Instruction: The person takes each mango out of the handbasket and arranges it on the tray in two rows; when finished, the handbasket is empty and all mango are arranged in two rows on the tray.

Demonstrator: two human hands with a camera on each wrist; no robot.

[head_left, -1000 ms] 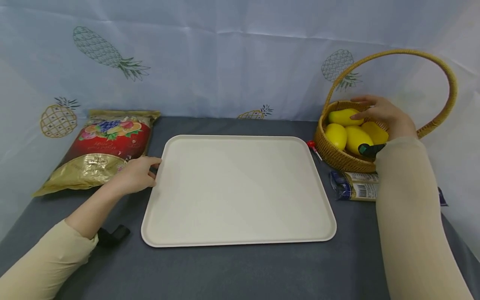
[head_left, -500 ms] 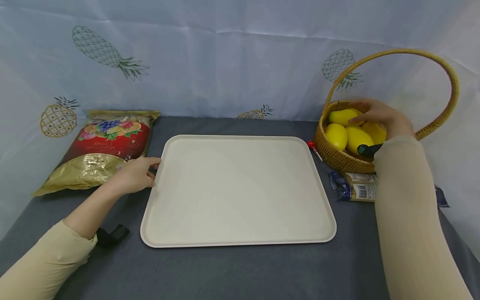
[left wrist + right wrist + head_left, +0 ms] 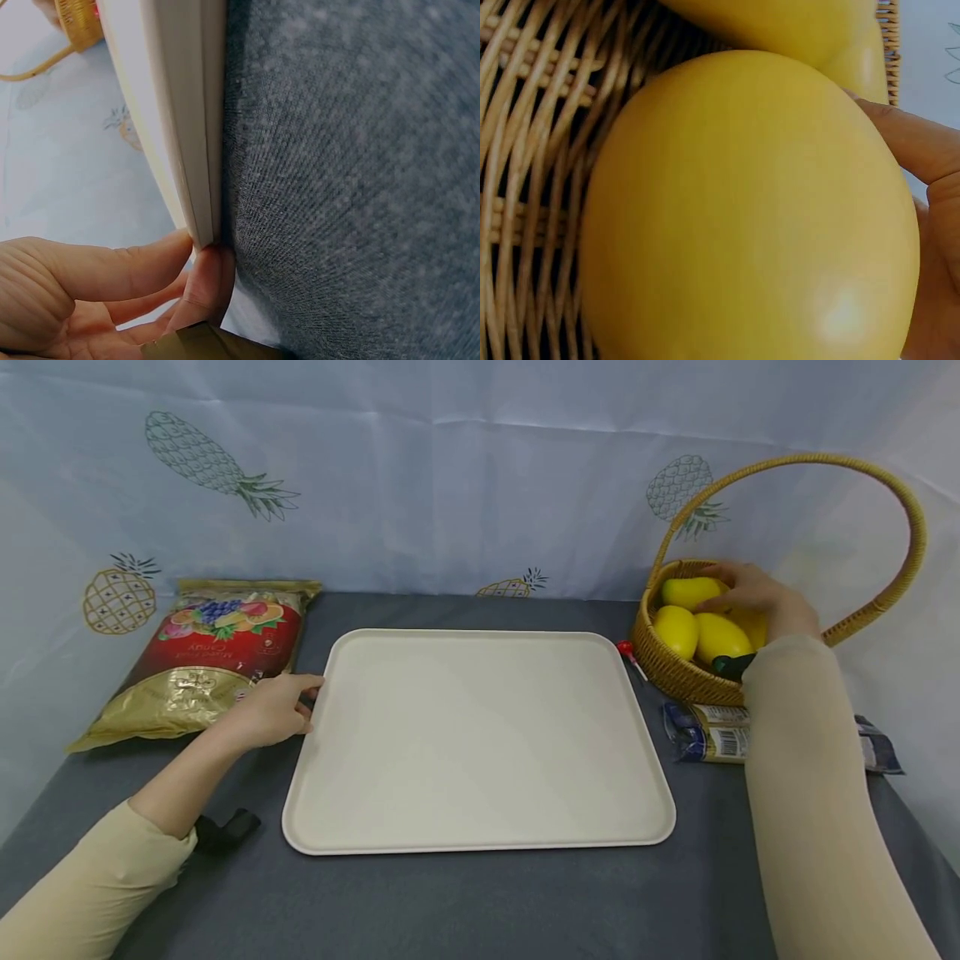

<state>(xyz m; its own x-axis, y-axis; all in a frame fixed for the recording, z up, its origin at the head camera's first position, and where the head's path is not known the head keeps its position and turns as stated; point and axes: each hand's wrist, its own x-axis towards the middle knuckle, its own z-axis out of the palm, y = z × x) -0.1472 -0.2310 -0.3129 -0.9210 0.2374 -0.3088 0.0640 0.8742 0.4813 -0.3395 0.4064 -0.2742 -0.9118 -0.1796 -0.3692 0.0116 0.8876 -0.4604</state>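
Your right hand point(image 3: 757, 597) sits inside the basket point(image 3: 675, 672) at the table's far right, its fingers curled over the top mango point(image 3: 688, 592); the right wrist view shows a fingertip point(image 3: 907, 142) pressed against the smooth yellow skin, so you have the fruit in a loose grasp. Your left hand point(image 3: 272, 710) rests at the tray's point(image 3: 480, 743) left edge, fingers lightly bent, and the left wrist view shows two fingertips point(image 3: 202, 281) touching the rim's corner rather than wrapping round it.

The mango is glossy, plump and oval, lying on three others like it. The basket is woven golden wicker with a tall arched handle. The tray is a flat, matt cream rectangle with rounded corners and a low lip, lying on a dark grey knit cloth point(image 3: 465, 902). A shiny red and gold foil bag point(image 3: 206, 660) lies just left of your left hand, and a crinkled wrapper point(image 3: 708, 739) lies in front of the basket.

Since a second ago your right hand has dropped lower and closed onto the mango; your left hand and the tray have stayed put
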